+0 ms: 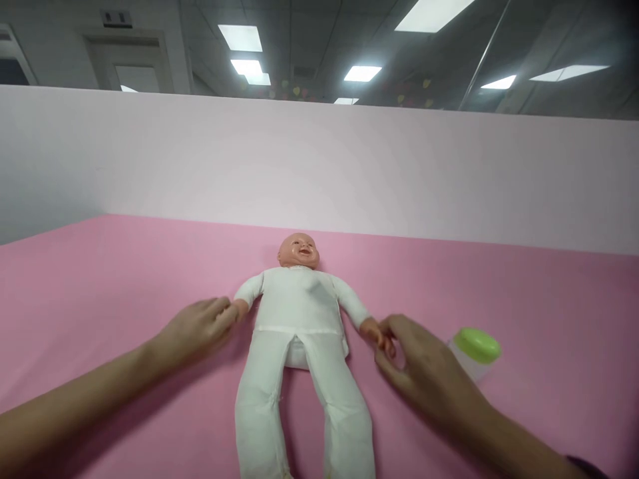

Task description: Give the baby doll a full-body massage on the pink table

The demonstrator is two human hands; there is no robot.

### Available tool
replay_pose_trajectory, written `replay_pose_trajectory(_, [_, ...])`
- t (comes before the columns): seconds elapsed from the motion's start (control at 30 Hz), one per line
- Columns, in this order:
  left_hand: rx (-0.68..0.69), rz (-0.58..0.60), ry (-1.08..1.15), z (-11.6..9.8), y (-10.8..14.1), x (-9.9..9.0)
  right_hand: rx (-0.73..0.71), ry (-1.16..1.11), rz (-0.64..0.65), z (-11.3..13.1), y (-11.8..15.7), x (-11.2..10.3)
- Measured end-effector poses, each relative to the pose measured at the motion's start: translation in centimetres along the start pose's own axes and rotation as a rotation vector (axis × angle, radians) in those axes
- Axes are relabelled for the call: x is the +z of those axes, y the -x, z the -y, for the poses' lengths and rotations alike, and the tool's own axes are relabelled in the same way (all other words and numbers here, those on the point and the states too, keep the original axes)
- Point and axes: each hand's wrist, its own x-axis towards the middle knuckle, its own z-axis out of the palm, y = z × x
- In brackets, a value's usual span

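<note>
Left hand (pixel 194 332): reaches in from the lower left, fingers curled, their tips at the doll's hand (pixel 240 308); they touch it, though I cannot tell whether they are closed around it.

Right hand (pixel 429 372): comes in from the lower right, pinching the doll's other hand (pixel 375 331) between thumb and fingers, so this one is grasping.

Right wrist: a dark band (pixel 586 464) shows at the bottom edge of the view, further down the arm from the hand.

Doll (pixel 299 306): lies face up between the two hands, its head pointing away from them and its legs running down past them, arms spread out to either side.

Suit: white, covering the doll's (pixel 259 412) body, arms and legs, with the head (pixel 299 251) and hands bare.

Jar: a clear container with a green lid (pixel 474 352) stands just beyond the right hand, on its outer side, not touching it.

Worktop: pink (pixel 124 266), carrying the doll and the jar below both hands.

Behind: a pale pink panel (pixel 299 166) rises along the far edge of the worktop, well beyond the hands, with ceiling lights (pixel 239 38) above.
</note>
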Motion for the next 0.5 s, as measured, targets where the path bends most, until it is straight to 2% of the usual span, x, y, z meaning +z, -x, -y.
replay_pose_trajectory(0.1, [0.074,0.036,-0.122,0.9,2.1,0.6,0.016,0.036,0.011,-0.7,2.5,1.4])
replay_pose_trajectory(0.2, [-0.039,-0.060,0.032,-0.2,0.7,0.4,0.161,-0.044,-0.002,-0.4,0.8,0.7])
replay_pose_trajectory(0.27, [-0.101,-0.128,0.095,-1.5,-1.9,-0.1,0.283,-0.127,-0.082,0.1,-2.1,-0.7])
replay_pose_trajectory(0.37, [-0.021,-0.164,-0.091,-2.5,-7.3,-0.5,0.372,-0.220,-0.242,0.3,-8.0,-1.9])
replay_pose_trajectory(0.43, [0.011,-0.175,-0.283,-1.8,-11.1,0.1,0.421,-0.263,-0.260,-0.6,-11.9,-1.2])
replay_pose_trajectory(0.5, [-0.104,-0.174,-0.373,-0.2,-14.4,1.4,0.519,-0.292,-0.194,-2.3,-15.1,0.8])
